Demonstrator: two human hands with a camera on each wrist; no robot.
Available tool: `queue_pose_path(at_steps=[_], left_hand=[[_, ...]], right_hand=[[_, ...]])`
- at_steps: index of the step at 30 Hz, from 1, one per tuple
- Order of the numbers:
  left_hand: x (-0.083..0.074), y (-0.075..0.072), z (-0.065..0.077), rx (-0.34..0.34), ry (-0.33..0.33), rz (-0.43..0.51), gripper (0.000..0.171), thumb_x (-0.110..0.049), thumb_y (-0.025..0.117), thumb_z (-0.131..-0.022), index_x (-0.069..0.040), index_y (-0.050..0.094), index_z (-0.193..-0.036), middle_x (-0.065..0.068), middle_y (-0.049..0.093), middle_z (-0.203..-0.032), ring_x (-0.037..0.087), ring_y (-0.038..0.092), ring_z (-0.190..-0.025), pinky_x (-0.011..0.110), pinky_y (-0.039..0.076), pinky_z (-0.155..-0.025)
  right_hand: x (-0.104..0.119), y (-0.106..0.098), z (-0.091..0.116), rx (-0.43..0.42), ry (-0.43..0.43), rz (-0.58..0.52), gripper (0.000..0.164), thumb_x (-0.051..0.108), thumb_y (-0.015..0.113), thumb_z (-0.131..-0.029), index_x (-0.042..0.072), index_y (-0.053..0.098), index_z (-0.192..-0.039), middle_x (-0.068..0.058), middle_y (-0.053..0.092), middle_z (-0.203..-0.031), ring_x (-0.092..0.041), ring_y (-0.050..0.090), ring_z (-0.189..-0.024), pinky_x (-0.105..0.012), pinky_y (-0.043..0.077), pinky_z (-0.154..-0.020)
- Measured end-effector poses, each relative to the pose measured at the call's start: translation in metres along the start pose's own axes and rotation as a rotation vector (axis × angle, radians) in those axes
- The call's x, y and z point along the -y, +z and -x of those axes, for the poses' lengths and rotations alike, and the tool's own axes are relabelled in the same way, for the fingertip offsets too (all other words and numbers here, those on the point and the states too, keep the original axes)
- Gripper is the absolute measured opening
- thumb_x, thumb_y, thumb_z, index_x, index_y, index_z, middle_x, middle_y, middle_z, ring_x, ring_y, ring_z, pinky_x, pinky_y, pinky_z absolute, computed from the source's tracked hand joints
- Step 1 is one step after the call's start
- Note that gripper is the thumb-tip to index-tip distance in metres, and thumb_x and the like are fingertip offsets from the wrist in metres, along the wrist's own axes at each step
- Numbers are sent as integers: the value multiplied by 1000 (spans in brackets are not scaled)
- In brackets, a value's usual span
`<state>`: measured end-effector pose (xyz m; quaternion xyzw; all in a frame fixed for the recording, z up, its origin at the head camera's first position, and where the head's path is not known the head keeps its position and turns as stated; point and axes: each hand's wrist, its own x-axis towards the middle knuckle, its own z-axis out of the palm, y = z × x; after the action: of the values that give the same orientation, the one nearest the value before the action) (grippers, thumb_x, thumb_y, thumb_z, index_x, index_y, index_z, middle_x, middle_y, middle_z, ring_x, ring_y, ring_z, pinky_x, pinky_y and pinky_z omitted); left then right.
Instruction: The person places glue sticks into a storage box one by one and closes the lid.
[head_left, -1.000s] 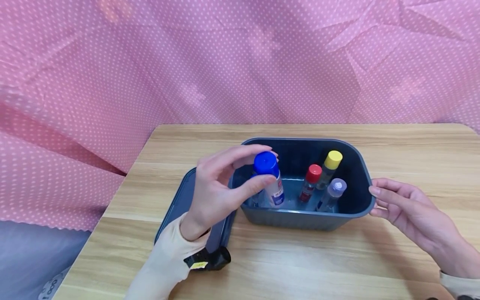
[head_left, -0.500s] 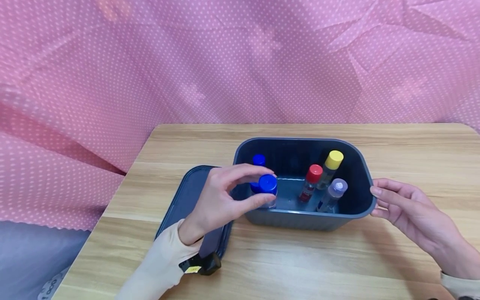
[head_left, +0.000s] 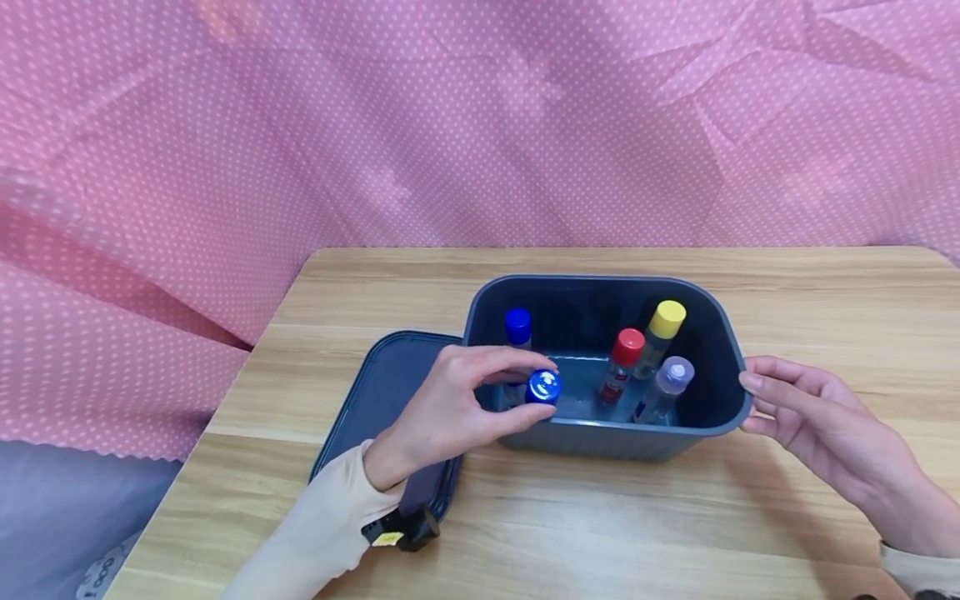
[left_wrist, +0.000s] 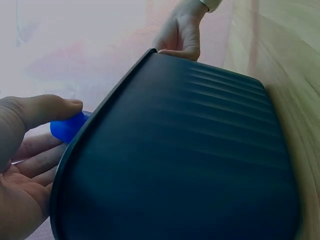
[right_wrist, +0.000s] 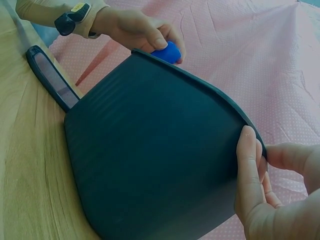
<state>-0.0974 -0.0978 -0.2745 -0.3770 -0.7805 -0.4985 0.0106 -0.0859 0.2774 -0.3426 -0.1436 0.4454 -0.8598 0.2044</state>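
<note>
A: What does the tub [head_left: 600, 446] look made of?

B: Smooth plastic, ribbed along its long wall, with a soft sheen inside.

A: And the nearer blue cap [head_left: 543, 388]?

B: Glossy plastic that throws back a bright glint; the red cap [head_left: 630, 345] and yellow cap [head_left: 667, 319] look like smooth plastic too, the pale cap [head_left: 676, 377] translucent.

A: The table [head_left: 637, 525]?

B: Smooth, wood-grained, with a faint satin sheen.

A: The curtain [head_left: 562, 150]?

B: Matt, creased cloth, and the left sleeve [head_left: 322, 510] looks like soft matt cloth as well.
</note>
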Motion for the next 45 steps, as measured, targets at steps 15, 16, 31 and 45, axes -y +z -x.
queue_pose_path(at_steps=[15, 16, 31, 45], left_hand=[[2, 5, -18, 128, 20, -83, 33, -8, 79, -80, 0, 67, -110, 7, 71, -103, 10, 68, -97, 20, 52, -86], [2, 5, -20, 139, 12, -83, 33, -8, 78, -80, 0, 67, -110, 8, 71, -103, 11, 68, -97, 19, 52, -86], [2, 10, -36, 241, -82, -149, 33, -4, 75, -82, 1, 66, -113, 11, 70, -109, 15, 68, -101, 18, 50, -88], [2, 14, -42, 346, -133, -239, 33, -5, 73, -85, 0, 65, -116, 11, 69, -114, 19, 67, -104, 22, 50, -91]], right_hand=[[-1, 0, 0, 0, 2, -20, 42, -10, 23, -100, -4, 61, -118, -10, 66, -110, -22, 67, -96, -34, 56, -83], [0, 0, 0, -2, 4, -17, 42, -10, 23, -100, -4, 61, -118, -10, 66, -110, -22, 67, -96, -34, 56, -83], [0, 2, -1, -4, 9, 8, 42, -10, 24, -100, -4, 62, -117, -9, 66, -108, -21, 67, -95, -33, 56, -82], [-4, 3, 0, -7, 2, 14, 41, -10, 24, -100, -4, 61, -117, -10, 66, -109, -21, 67, -95, -33, 56, -83]])
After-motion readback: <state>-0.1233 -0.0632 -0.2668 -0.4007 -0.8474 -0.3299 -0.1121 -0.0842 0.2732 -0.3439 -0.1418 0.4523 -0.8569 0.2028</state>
